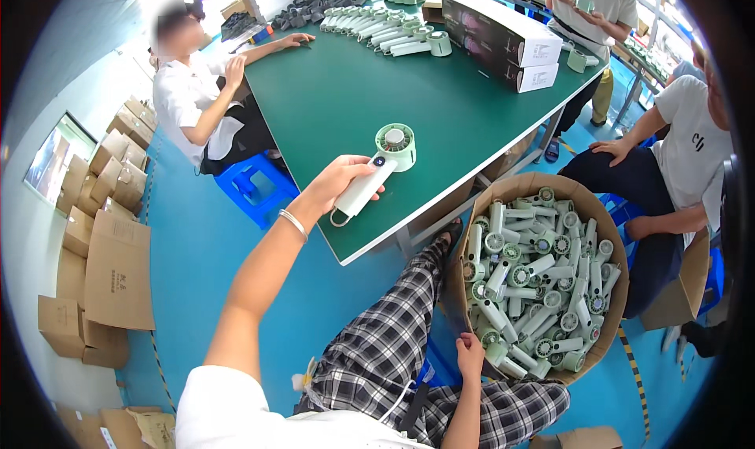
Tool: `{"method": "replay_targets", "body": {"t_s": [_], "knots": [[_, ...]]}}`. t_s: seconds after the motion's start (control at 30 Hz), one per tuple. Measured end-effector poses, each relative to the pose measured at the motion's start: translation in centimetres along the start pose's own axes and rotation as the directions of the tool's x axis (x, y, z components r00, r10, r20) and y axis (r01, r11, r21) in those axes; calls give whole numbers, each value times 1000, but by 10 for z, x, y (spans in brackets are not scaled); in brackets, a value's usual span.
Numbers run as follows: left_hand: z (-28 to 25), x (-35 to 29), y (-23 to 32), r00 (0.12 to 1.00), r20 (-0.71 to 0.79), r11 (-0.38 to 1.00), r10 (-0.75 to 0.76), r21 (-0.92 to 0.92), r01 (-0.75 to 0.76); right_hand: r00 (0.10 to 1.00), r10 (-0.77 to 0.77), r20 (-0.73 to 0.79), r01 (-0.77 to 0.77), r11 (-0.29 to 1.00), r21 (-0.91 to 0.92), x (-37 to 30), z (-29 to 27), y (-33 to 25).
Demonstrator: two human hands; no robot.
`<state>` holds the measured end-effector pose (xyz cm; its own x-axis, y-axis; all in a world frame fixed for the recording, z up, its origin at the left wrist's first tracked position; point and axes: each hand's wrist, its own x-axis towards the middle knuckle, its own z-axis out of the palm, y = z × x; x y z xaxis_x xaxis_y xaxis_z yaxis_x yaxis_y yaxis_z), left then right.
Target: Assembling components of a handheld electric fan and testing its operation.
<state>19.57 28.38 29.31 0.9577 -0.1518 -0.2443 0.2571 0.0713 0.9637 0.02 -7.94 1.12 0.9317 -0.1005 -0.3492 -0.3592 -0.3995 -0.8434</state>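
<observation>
A pale green and white handheld fan [363, 193] is gripped in my left hand [342, 183], over the near corner of the green table [314, 119]. Its round head [395, 145] points away from me, the thumb lies by the dark button on the handle, and a wire loop hangs at the handle's lower end. Low on the right, my right hand [470, 356] is at the near left rim of a large cardboard box [616, 213], fingers curled together. What they hold, if anything, is hidden. Many similar handheld fans [543, 280] lie heaped inside the box.
Several fans [385, 31] lie in a row at the table's far side, beside dark parts [318, 7] and two stacked black-and-white cartons [503, 40]. One person [193, 95] sits at the left, another [668, 150] at the right. A blue stool [255, 185] stands by the table.
</observation>
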Motion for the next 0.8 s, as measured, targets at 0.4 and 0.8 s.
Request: {"method": "replay_targets", "body": {"t_s": [0.4,0.8], "knots": [[-2,-3,-5,999,-17,999,36,0,-37,997,-55,55,59,995,-76,0,2,-4],[6,-5,-3,997,-60,999,40,22,-39,997,-53,51,57,995,-79,-2,0,-9]]}}
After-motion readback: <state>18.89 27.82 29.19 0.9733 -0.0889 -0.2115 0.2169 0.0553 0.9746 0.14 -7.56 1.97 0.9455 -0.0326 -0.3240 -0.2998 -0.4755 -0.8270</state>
